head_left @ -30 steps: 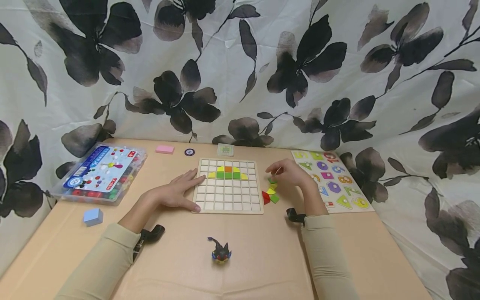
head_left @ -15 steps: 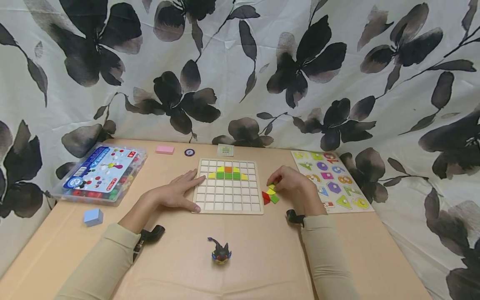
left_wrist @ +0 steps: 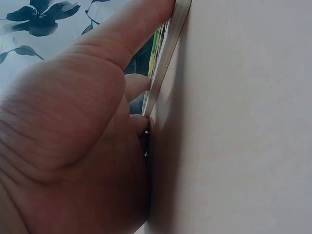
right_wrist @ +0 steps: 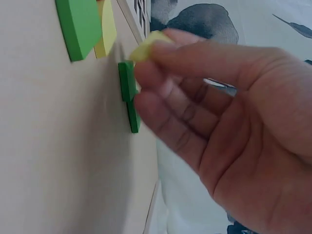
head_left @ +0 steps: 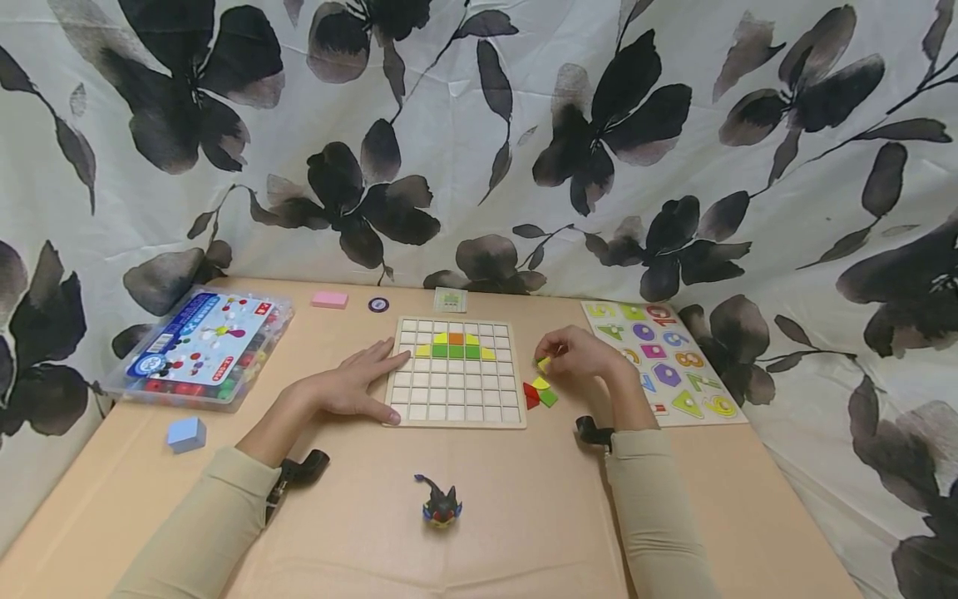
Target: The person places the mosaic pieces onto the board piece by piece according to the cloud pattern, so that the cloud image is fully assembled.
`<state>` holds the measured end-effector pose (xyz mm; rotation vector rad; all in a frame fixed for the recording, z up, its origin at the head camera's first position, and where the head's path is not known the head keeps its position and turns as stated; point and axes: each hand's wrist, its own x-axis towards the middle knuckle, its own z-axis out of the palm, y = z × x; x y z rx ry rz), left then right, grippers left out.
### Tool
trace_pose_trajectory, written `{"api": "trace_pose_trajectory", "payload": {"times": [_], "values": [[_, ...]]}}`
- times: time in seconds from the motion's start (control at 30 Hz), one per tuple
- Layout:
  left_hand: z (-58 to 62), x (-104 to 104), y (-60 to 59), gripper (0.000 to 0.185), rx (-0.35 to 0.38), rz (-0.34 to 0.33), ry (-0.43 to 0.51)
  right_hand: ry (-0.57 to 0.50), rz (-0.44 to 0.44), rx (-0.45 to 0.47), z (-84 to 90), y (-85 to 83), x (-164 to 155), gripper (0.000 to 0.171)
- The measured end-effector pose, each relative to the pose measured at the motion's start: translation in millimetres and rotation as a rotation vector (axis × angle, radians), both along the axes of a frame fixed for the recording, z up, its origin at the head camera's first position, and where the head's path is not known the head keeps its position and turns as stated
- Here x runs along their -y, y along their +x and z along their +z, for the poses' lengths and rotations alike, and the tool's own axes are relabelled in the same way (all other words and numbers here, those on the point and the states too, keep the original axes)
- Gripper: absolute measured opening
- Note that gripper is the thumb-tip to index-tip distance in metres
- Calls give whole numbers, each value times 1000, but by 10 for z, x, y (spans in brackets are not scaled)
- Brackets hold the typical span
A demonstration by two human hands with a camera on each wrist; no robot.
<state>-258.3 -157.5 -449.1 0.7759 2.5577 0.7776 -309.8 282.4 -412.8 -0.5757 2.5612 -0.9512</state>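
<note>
My left hand point(head_left: 352, 384) lies with fingers extended along the left edge of a wooden grid board point(head_left: 449, 393), thumb at its near left corner. In the left wrist view the fingertips meet the side of the board. Set into the board's upper rows are green squares point(head_left: 455, 352), an orange square point(head_left: 456, 339) and yellow corner pieces. To the right of the board, my right hand point(head_left: 582, 353) pinches a small yellow tile point(right_wrist: 147, 46) between thumb and fingers. Beneath it on the table lie a red tile point(head_left: 531, 396), another yellow tile point(head_left: 540, 383) and green tiles point(right_wrist: 78, 29).
A number puzzle sheet point(head_left: 684, 370) lies right of the right hand. At the left stand a clear case of molecule parts point(head_left: 202, 341) and a blue block point(head_left: 185, 434). A dark toy figure point(head_left: 441, 506) sits in front. Behind the board are a pattern card point(head_left: 451, 299), a round disc point(head_left: 378, 304) and a pink block point(head_left: 329, 299).
My right hand has come down to the loose tiles, pinched a yellow one and raised it slightly. The left hand and the board have stayed put.
</note>
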Motion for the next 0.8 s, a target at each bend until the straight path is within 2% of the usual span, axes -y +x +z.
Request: {"api": "trace_pose_trajectory", "payload": {"times": [0.23,0.5,0.67,0.8], "values": [[-13,7,-3,111,-5,-4,-10,-86,-24,-7,-4,4,151,22],[18,12,17,111,3,-1,-9,-134,21,-28,-28,-10,340,30],[24,6,21,111,-5,-1,-7,-145,38,-81,-48,-16,480,28],[10,18,7,112,-12,-2,-11,-149,75,-123,-29,-30,726,26]]}}
